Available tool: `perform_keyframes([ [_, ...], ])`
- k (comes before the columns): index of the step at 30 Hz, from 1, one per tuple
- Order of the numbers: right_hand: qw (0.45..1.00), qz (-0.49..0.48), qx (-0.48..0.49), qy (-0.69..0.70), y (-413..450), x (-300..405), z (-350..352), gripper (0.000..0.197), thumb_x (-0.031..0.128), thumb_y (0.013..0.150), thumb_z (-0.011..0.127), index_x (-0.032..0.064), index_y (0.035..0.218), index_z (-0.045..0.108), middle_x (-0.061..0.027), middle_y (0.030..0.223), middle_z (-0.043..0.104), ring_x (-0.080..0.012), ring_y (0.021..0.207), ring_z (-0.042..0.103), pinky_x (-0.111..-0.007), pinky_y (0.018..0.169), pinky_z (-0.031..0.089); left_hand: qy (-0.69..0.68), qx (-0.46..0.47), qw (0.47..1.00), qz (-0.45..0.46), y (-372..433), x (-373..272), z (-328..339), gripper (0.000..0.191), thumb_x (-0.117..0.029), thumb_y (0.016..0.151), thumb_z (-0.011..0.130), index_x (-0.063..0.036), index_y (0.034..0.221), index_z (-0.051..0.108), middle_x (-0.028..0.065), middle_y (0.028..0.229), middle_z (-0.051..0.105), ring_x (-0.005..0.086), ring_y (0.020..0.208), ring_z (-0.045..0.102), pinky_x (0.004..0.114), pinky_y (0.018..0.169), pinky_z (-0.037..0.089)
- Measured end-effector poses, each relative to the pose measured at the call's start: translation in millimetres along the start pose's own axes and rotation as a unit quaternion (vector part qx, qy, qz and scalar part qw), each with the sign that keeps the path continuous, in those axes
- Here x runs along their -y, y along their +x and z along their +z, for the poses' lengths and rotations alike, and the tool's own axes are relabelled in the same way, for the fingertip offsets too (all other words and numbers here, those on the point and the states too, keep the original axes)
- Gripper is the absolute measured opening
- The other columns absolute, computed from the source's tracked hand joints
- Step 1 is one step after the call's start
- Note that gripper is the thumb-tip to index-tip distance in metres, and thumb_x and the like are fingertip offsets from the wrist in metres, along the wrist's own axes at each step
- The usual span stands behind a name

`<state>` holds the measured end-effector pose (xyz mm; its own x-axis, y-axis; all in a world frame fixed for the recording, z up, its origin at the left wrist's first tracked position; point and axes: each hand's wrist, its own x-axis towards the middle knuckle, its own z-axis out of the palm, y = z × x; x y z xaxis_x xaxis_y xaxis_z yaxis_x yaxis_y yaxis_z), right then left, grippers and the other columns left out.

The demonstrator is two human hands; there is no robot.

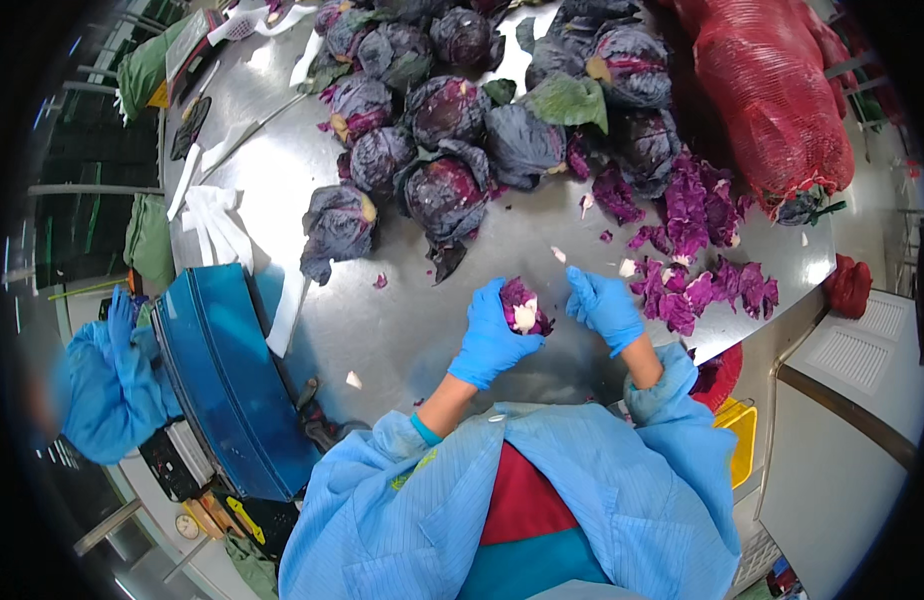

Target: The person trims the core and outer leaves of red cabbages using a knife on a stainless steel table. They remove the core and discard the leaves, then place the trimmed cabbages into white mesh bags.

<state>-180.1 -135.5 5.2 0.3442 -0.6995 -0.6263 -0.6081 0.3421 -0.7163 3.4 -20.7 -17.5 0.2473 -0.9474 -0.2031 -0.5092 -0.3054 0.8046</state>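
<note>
My left hand [492, 337], in a blue glove, holds a small red cabbage heart [523, 309] with its pale cut core facing up. To its right my right hand [601, 304], also gloved, is curled; a small pale pointed piece [559, 255] shows just beyond its fingertips, perhaps a knife tip or a scrap, I cannot tell. What lies inside those fingers is hidden. Loose purple cabbage leaves [683, 217] are heaped right of this hand. Whole red cabbages [445, 187] with dark outer leaves stand in a group beyond both hands, on the steel table [432, 330].
A red mesh sack [777, 97] of cabbages lies at the far right. Left are a blue metal box [226, 382], white foam strips [214, 225] and a digital-scale-like device [192, 49]. A co-worker's blue sleeve [106, 390] shows beyond the box. A yellow crate [739, 442] stands low right.
</note>
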Motion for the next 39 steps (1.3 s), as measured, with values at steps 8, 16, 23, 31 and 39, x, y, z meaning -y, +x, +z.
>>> perform_keyframes([
  [8, 0.925, -0.291, 0.047, -0.240, -11, -36, 23, 0.048, 0.054, 0.092, 0.056, 0.0116, 0.071, 0.061, -0.0138, 0.069, 0.060, -0.0373, 0.065, 0.060, -0.048, 0.059, 0.047, -0.235, 0.091, 0.966, -0.060, -6, 24, -27, 0.101, -0.025, 0.057, 0.091, -0.0054, 0.141, 0.038, 0.0165, 0.130, 0.049, 0.0293, 0.120, 0.053, 0.039, 0.105, 0.044],
  [16, 0.911, -0.321, 0.135, -0.219, 5, -18, 27, 0.047, 0.053, 0.093, 0.056, 0.0119, 0.071, 0.063, -0.0134, 0.069, 0.062, -0.0364, 0.062, 0.061, -0.047, 0.056, 0.048, -0.273, 0.131, 0.952, -0.042, -3, 24, -34, 0.100, -0.025, 0.057, 0.092, -0.0047, 0.139, 0.039, 0.0155, 0.129, 0.049, 0.0265, 0.118, 0.053, 0.038, 0.103, 0.044],
  [23, 0.914, -0.318, 0.072, -0.242, 10, -9, 48, 0.051, 0.059, 0.091, 0.056, 0.0119, 0.074, 0.065, -0.0142, 0.069, 0.064, -0.0379, 0.061, 0.062, -0.047, 0.056, 0.049, -0.244, 0.142, 0.959, -0.032, 1, 11, -40, 0.097, -0.021, 0.059, 0.091, -0.0025, 0.139, 0.039, 0.0155, 0.128, 0.050, 0.0227, 0.118, 0.053, 0.037, 0.102, 0.046],
  [31, 0.992, -0.121, 0.043, 0.019, 3, -12, 63, 0.065, 0.063, 0.093, 0.052, 0.0020, 0.076, 0.069, -0.0182, 0.064, 0.061, -0.0268, 0.053, 0.059, -0.041, 0.055, 0.049, -0.279, 0.117, 0.952, -0.034, -2, 21, -32, 0.099, -0.016, 0.060, 0.090, -0.0037, 0.142, 0.036, 0.0129, 0.134, 0.051, 0.0229, 0.123, 0.052, 0.038, 0.105, 0.044],
  [39, 0.988, -0.144, 0.016, -0.061, -9, -16, 61, 0.055, 0.053, 0.085, 0.071, -0.0001, 0.076, 0.067, -0.0172, 0.060, 0.058, -0.0193, 0.051, 0.054, -0.035, 0.052, 0.047, -0.268, 0.140, 0.952, -0.046, -4, 29, -28, 0.098, -0.014, 0.061, 0.089, -0.0041, 0.143, 0.036, 0.0129, 0.134, 0.051, 0.0225, 0.123, 0.053, 0.037, 0.106, 0.044],
])
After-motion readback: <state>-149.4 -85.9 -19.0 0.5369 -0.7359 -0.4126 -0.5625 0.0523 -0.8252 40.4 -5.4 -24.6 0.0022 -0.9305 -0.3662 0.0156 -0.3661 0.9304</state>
